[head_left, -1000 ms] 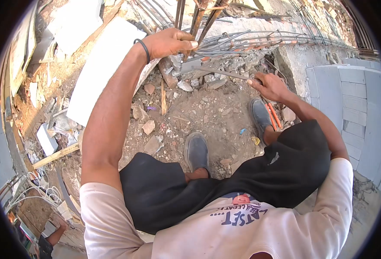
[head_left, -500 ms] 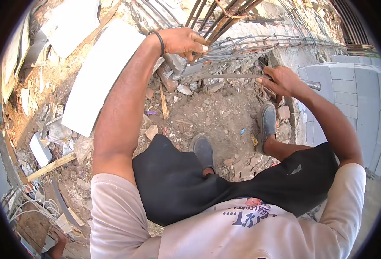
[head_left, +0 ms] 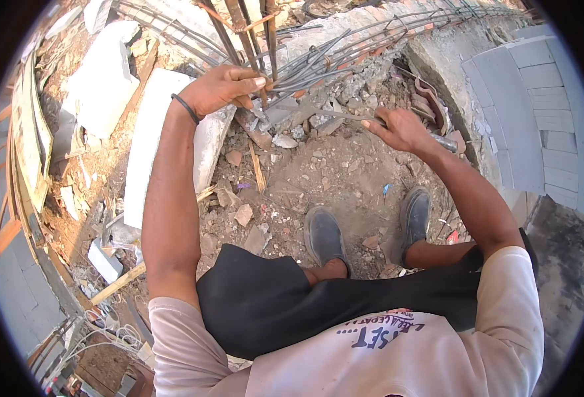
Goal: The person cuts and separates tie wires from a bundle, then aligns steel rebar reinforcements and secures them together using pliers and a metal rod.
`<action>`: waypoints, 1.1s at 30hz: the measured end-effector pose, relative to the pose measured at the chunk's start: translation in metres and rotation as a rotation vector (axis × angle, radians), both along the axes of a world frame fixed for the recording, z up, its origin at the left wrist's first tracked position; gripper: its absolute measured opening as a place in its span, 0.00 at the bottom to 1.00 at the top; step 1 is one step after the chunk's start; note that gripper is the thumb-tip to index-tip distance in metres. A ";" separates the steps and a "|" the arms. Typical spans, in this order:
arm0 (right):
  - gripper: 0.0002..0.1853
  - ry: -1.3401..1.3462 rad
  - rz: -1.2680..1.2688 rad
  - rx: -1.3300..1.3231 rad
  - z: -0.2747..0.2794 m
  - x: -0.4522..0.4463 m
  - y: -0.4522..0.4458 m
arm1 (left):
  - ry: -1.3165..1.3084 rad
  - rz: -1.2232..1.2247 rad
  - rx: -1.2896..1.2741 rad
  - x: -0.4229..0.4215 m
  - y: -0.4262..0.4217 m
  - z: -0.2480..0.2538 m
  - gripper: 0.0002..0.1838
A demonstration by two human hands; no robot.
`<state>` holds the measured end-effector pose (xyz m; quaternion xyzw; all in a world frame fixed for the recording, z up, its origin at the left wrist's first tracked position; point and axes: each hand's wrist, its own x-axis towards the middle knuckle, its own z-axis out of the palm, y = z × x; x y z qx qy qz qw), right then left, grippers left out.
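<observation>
My left hand [head_left: 231, 87] has its fingers closed round the lower end of a rusty rebar [head_left: 263, 99], beside upright rusty bars [head_left: 240, 33]. My right hand [head_left: 401, 129] is closed on a long metal tool. Its thin grey shaft [head_left: 335, 114] points left toward the rebar, and a round metal end [head_left: 446, 142] shows behind the hand. Where the shaft's tip lies among the rubble is hard to make out. Grey bent rods [head_left: 325, 66] lie tied together just right of my left hand.
Broken concrete [head_left: 284, 140] and wood splinters [head_left: 257, 169] litter the dirt between my hands and shoes [head_left: 325, 235]. A white slab [head_left: 148, 142] lies under my left forearm. Grey blocks [head_left: 543, 112] stand at the right. Tangled white cable [head_left: 110, 334] lies lower left.
Both hands have shifted left and slightly down in view as the camera turned. The feet are closer together. My left hand keeps to the rusty bars; my right hand still grips the tool.
</observation>
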<state>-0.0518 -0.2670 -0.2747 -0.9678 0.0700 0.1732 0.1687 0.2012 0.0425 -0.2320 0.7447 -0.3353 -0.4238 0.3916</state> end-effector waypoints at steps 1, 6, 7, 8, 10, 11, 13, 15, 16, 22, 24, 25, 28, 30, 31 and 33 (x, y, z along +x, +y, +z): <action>0.33 -0.009 -0.089 0.082 -0.015 -0.018 0.004 | 0.025 0.017 0.013 -0.003 -0.001 0.003 0.30; 0.32 0.015 -0.608 0.570 -0.105 -0.110 0.061 | 0.112 0.094 0.033 -0.008 -0.004 0.009 0.27; 0.32 0.017 -0.713 0.652 -0.121 -0.122 0.071 | 0.136 0.086 0.036 -0.008 -0.004 0.010 0.26; 0.32 0.010 -0.712 0.661 -0.124 -0.126 0.077 | 0.127 0.084 0.042 -0.008 -0.005 0.012 0.26; 0.31 -0.025 -0.944 0.791 -0.127 -0.127 0.089 | 0.131 0.090 0.065 -0.010 -0.006 0.014 0.25; 0.31 -0.030 -0.948 0.797 -0.125 -0.123 0.087 | 0.137 0.094 0.045 -0.012 -0.007 0.014 0.25; 0.30 -0.078 -1.050 0.837 -0.117 -0.113 0.075 | 0.126 0.106 0.058 -0.015 -0.009 0.016 0.25; 0.31 -0.111 -1.065 0.803 -0.106 -0.101 0.058 | 0.125 0.112 0.075 -0.015 -0.009 0.015 0.25; 0.31 -0.137 -1.073 0.769 -0.102 -0.094 0.048 | 0.121 0.102 0.070 -0.014 -0.009 0.014 0.25; 0.33 -0.224 -0.964 0.604 -0.111 -0.071 0.007 | 0.149 0.119 0.078 -0.016 -0.010 0.016 0.24; 0.34 -0.227 -0.954 0.599 -0.110 -0.065 0.008 | 0.117 0.103 0.097 -0.017 -0.010 0.018 0.24; 0.34 -0.207 -0.937 0.599 -0.113 -0.064 0.012 | 0.133 0.120 0.072 -0.018 -0.010 0.018 0.24; 0.33 -0.193 -0.962 0.611 -0.111 -0.052 0.032 | 0.158 0.160 0.048 -0.018 -0.010 0.015 0.24; 0.32 -0.199 -1.007 0.625 -0.112 -0.041 0.046 | 0.151 0.175 0.060 -0.015 -0.009 0.010 0.24; 0.31 -0.209 -1.044 0.670 -0.115 -0.035 0.054 | 0.153 0.185 0.042 -0.019 -0.011 0.013 0.23; 0.29 -0.202 -1.066 0.729 -0.127 -0.033 0.055 | 0.151 0.179 0.050 -0.018 -0.010 0.013 0.23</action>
